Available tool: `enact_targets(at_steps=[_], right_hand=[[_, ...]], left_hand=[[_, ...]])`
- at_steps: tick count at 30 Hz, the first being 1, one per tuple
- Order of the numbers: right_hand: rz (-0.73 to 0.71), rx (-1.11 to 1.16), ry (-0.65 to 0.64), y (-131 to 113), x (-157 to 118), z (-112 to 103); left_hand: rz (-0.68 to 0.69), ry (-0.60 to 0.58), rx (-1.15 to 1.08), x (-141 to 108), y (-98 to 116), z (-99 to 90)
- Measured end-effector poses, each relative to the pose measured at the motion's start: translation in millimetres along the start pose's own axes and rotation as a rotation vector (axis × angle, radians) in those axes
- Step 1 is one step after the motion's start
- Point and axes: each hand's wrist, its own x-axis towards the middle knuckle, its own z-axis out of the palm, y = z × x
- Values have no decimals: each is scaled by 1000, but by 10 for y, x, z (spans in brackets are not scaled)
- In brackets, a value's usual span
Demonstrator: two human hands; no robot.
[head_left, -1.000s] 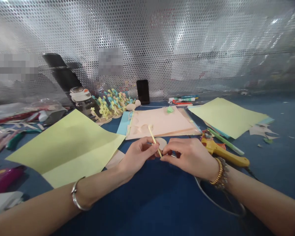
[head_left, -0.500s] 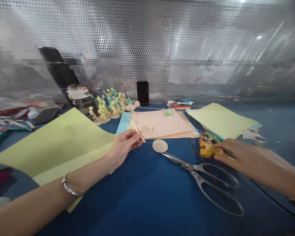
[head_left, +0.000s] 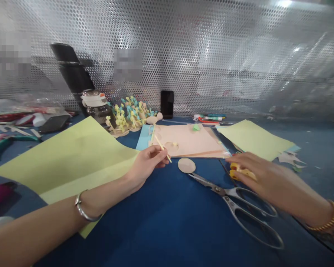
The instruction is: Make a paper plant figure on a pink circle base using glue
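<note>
Between the thumb and fingers of my left hand point(head_left: 151, 161) is a thin pale-yellow paper stick point(head_left: 163, 149), slanting down to the right. My right hand point(head_left: 256, 174) is closed over a yellow tool point(head_left: 235, 172); the fingers cover much of it, and its exact kind is hard to make out. Between the hands lies a cream oval paper disc point(head_left: 186, 165). The tip of the metal scissors point(head_left: 218, 190) touches or overlaps its lower edge, with the handle loops toward the lower right. Under my left forearm spreads a large yellow-green paper sheet point(head_left: 72, 159).
Behind the hands lies a stack of pink paper point(head_left: 189, 137). Another yellow paper stack point(head_left: 256, 139) is at right. Small paper flowers point(head_left: 130, 113), a bottle point(head_left: 97, 107), an upright phone point(head_left: 167, 104) and markers point(head_left: 210, 118) stand or lie along the perforated metal wall point(head_left: 225, 55).
My right hand has moved forward and left over the yellow tool, covering more of it. The left hand keeps the stick. The whole view has shifted slightly.
</note>
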Motion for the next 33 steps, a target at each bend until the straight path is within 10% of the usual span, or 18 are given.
enact_targets(at_steps=[9,25,33], right_hand=[[-339,180,-183,-866,554,300],[-441,199,-186,-1059,442,313],[-1,-153,-26,-280,-59,-28]], left_hand=[[72,25,-65,3,-104,-78],[96,1,-77,-27,-108,-78],[62,-12,-59,-14,-104,-95]])
